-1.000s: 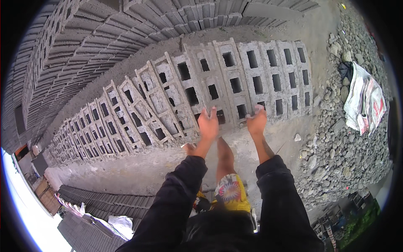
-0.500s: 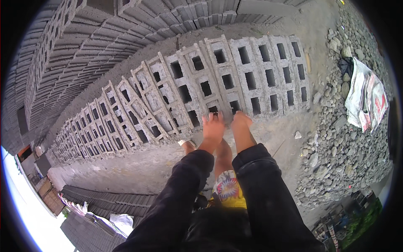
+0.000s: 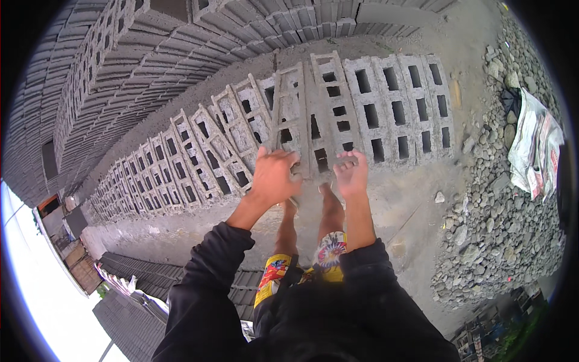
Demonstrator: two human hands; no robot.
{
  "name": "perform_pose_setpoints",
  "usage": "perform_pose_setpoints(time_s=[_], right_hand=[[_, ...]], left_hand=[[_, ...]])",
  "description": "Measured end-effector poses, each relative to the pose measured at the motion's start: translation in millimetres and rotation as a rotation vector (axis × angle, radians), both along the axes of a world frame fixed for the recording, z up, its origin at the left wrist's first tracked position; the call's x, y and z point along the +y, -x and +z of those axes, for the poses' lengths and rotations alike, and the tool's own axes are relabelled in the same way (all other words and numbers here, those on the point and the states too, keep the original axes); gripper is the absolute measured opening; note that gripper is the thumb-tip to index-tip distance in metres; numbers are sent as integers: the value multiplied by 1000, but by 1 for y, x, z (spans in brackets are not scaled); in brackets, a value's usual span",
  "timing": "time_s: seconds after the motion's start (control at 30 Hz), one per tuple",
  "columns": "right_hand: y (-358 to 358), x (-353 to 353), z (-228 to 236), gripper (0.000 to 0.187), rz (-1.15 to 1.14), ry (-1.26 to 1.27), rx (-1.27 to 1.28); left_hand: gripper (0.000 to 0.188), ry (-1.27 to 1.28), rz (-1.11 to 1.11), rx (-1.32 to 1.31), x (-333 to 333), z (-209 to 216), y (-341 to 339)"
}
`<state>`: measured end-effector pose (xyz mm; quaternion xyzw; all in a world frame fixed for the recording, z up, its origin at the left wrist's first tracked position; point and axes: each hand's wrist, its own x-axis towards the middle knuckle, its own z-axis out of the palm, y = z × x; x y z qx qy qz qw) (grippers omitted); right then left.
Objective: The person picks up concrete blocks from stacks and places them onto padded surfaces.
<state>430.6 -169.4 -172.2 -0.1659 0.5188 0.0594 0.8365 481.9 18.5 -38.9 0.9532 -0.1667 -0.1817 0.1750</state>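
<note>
My left hand (image 3: 274, 175) is spread, right hand (image 3: 351, 174) half-curled by the blocks (image 3: 366, 98), wider apart than before; sack (image 3: 534, 142) has red print.

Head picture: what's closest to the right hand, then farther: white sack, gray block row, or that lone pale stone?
1. Gray block row: just by the right hand.
2. Lone pale stone: to the right, before the gravel.
3. White sack: far right, on the gravel.
</note>
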Motion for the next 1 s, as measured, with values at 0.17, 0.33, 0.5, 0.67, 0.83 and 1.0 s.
perform_pose_setpoints(time_s=[0.17,0.33,0.5,0.67,0.83,1.0], right_hand=[[-47,24,63,28,151,104,-274],[-42,68,131,41,188,-87,-280],[3,57,143,48,97,-496,-467],[10,71,201,43,225,-29,-191],[29,66,236,45,251,-73,-290],[19,46,228,33,132,143,-444]], left_hand=[[43,363,873,255,48,96,-61],[39,158,297,15,30,81,-32],[38,154,188,-17,-10,78,26],[39,218,186,85,-20,88,45],[36,305,204,-31,-25,121,44],[31,718,303,13,-16,122,40]])
